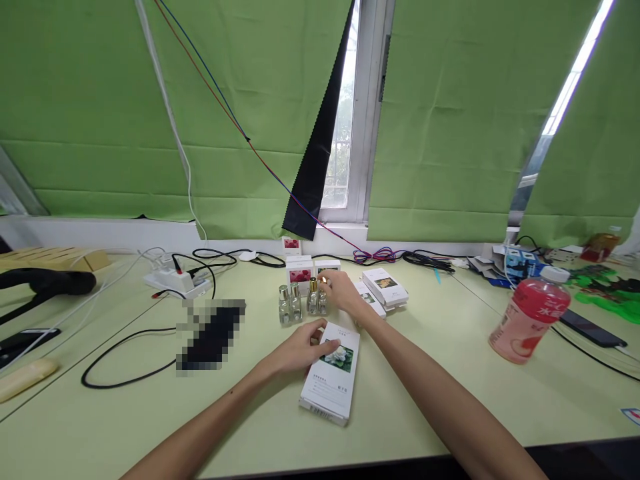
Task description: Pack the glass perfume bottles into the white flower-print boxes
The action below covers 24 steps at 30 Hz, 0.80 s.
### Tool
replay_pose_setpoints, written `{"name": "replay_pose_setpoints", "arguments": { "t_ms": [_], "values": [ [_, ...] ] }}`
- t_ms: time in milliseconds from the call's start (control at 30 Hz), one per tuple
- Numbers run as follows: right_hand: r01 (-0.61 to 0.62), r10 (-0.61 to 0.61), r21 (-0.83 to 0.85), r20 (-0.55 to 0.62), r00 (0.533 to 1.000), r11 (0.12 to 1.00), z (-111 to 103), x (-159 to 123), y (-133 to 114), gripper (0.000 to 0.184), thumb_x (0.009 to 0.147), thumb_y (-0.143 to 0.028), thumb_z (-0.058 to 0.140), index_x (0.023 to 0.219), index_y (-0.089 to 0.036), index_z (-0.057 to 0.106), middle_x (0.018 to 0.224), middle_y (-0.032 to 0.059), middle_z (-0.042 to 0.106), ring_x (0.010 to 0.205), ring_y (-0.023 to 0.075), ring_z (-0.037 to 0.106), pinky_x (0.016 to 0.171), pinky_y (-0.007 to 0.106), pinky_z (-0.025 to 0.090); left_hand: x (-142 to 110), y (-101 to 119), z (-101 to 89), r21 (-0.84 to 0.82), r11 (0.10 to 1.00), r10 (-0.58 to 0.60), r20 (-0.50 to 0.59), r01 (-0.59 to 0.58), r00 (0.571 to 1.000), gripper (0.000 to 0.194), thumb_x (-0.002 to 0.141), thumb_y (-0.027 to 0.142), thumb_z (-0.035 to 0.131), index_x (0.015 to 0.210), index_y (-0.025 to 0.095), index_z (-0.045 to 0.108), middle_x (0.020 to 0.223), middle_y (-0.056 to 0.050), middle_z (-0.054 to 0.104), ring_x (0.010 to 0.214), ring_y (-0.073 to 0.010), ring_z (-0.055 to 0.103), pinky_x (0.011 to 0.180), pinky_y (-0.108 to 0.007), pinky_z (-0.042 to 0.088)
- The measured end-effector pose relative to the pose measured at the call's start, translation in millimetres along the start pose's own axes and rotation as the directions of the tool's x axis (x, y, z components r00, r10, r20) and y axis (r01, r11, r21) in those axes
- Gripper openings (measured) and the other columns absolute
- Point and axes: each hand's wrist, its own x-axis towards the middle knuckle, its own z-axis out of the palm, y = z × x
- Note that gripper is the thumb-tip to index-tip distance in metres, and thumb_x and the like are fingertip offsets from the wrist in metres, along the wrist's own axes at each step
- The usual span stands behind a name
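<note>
A white carton with a flower picture (331, 372) lies flat on the pale green table (440, 393) in front of me. My left hand (299, 348) rests on its far left corner, fingers curled over the edge. My right hand (339, 289) reaches further back and pinches the gold cap of a small glass perfume bottle (323, 300). That bottle stands in a row of several clear gold-capped bottles (290, 304). Behind the row stand small white boxes with red flower pictures (299, 269).
More white cartons (384, 287) lie to the right of the bottles. A pink drink bottle (530, 315) stands at right, with a phone (590, 328) beyond it. A power strip (176, 280), black cables (125, 347) and a blurred dark object (211, 336) sit at left.
</note>
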Motion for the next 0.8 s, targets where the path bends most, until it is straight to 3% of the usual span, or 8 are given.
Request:
{"name": "replay_pose_setpoints", "arguments": {
  "t_ms": [100,233,300,400,533,800],
  "values": [
    [-0.012,0.013,-0.036,0.010,1.000,0.999,-4,1,-2,0.023,0.088,-0.013,0.056,0.103,-0.022,0.071,0.100,0.0047,0.074,0.088,0.0214,0.066,0.079,0.032,0.048,0,0,-0.2,0.033,0.999,0.008,0.001,-0.008,1.000,0.042,0.082,0.053,0.065,0.103,0.017,0.063,0.103,-0.010,0.071,0.090,-0.0260,0.069,0.072,-0.034,0.052],
    [-0.015,0.011,-0.119,-0.028,1.000,0.993,-9,0,-15,0.033,0.089,-0.013,0.052,0.118,-0.020,0.066,0.108,0.0093,0.071,0.102,0.0254,0.060,0.087,0.036,0.045,0,0,-0.9,0.088,0.995,0.036,-0.010,-0.035,0.999,0.043,0.081,0.056,0.064,0.099,0.017,0.063,0.097,-0.008,0.070,0.084,-0.0231,0.067,0.068,-0.031,0.049],
    [0.054,-0.062,-0.195,-0.035,0.997,0.979,-10,0,-27,0.034,0.093,-0.016,0.049,0.124,-0.017,0.063,0.113,0.0121,0.069,0.107,0.0260,0.056,0.094,0.038,0.041,1,-1,-1.5,0.117,0.992,0.039,-0.014,-0.037,0.999,0.045,0.081,0.058,0.064,0.099,0.017,0.064,0.094,-0.007,0.069,0.080,-0.0216,0.064,0.066,-0.030,0.046],
    [0.194,-0.183,-0.228,0.066,0.981,0.954,-5,2,-43,0.032,0.097,-0.022,0.049,0.125,-0.020,0.064,0.119,0.0098,0.068,0.113,0.0263,0.052,0.097,0.039,0.037,3,-4,-2.7,0.120,0.993,0.019,-0.004,-0.019,1.000,0.052,0.081,0.057,0.064,0.112,0.016,0.064,0.096,-0.008,0.069,0.077,-0.0206,0.062,0.066,-0.030,0.044],
    [0.246,-0.199,-0.236,0.208,0.958,0.940,6,7,-54,0.026,0.097,-0.024,0.053,0.120,-0.021,0.066,0.121,0.0103,0.068,0.116,0.0273,0.053,0.098,0.041,0.034,4,-6,-3.3,0.105,0.994,0.015,0.009,-0.016,1.000,0.060,0.081,0.056,0.066,0.124,0.016,0.060,0.092,-0.008,0.068,0.073,-0.0195,0.058,0.063,-0.029,0.041],
    [0.210,-0.163,-0.193,0.231,0.959,0.959,6,11,-54,0.015,0.096,-0.026,0.059,0.105,-0.019,0.068,0.105,0.0089,0.072,0.107,0.0245,0.059,0.094,0.038,0.030,3,-5,-1.9,0.144,0.988,0.060,0.027,-0.063,0.998,0.055,0.083,0.055,0.064,0.121,0.015,0.061,0.089,-0.005,0.064,0.070,-0.0166,0.053,0.061,-0.028,0.038]
  ]
}}
